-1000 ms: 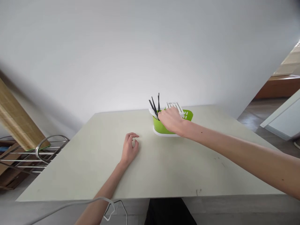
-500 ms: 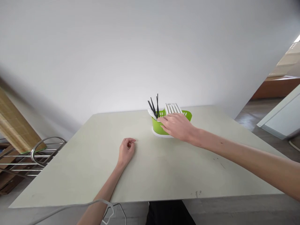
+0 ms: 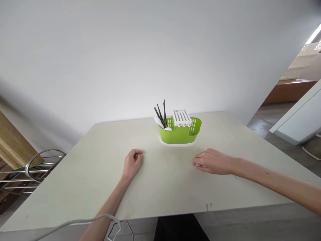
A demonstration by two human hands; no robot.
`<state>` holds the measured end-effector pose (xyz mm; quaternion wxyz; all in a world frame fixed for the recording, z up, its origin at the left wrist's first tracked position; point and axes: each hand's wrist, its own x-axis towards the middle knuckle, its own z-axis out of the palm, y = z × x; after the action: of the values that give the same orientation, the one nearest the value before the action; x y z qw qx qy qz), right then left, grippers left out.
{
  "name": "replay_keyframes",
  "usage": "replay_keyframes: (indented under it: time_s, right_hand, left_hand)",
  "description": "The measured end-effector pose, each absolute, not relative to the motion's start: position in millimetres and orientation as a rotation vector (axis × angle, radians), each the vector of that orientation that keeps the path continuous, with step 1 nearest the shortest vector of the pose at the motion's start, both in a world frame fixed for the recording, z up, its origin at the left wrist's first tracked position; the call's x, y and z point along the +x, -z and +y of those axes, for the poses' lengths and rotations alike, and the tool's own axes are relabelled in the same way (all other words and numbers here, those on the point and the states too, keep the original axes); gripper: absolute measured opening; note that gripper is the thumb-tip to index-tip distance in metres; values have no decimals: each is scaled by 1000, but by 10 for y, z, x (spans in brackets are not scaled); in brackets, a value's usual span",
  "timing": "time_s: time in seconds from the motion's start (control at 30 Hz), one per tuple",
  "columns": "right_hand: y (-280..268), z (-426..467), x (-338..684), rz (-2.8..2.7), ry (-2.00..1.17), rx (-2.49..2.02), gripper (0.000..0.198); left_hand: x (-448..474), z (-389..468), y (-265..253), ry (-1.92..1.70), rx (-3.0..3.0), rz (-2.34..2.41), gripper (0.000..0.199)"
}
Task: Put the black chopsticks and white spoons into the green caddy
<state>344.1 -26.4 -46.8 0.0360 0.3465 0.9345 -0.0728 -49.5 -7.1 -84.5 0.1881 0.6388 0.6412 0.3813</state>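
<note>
My left hand [image 3: 132, 163] lies on the table, left of the rack, with its fingers loosely bent, slightly apart, and nothing in them. My right hand [image 3: 212, 162] is over the table in front of the rack and to its right; its fingers are curved, the thumb stands apart, and it holds nothing. Nearest to both hands is a green plastic utensil rack [image 3: 175, 136] on a white base [image 3: 177, 145]. Several black chopsticks [image 3: 161, 115] and white spoons [image 3: 158, 122] stand in its left end. A white slotted holder [image 3: 182, 117] sits across its middle.
The pale table [image 3: 87, 180] meets a white wall [image 3: 140, 60] at the back. A metal rack [image 3: 37, 172] and a bamboo-like board [image 3: 17, 144] stand to the left. A grey cable [image 3: 82, 221] crosses the front edge near my left forearm.
My right hand has moved away from the utensil rack, back towards me and to the right, leaving a spoon in the left end in plain view. My left hand stays in place.
</note>
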Motion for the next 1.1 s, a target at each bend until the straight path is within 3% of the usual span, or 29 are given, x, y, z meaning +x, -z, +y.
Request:
replay_keyframes:
  time_s: [0.3,0.53,0.8,1.1]
  right_hand:
    - [574,-312,3519,2828,284,1186,28]
    - [546,-274,3699,2882,84,1489,30]
    - [551,-75,3769,3003,-296,1772,59]
    - [938,135,3509,2891,-376,1725,82]
  left_hand:
    - [-490,-67,805,-1034,1822,1819,24]
    - [-502,-39,818,-1026,1803,1822,25]
    - [-500,-47,837,-1008,1823,1812,24]
    - [-512,-57,853,-1002,1851,1781,25]
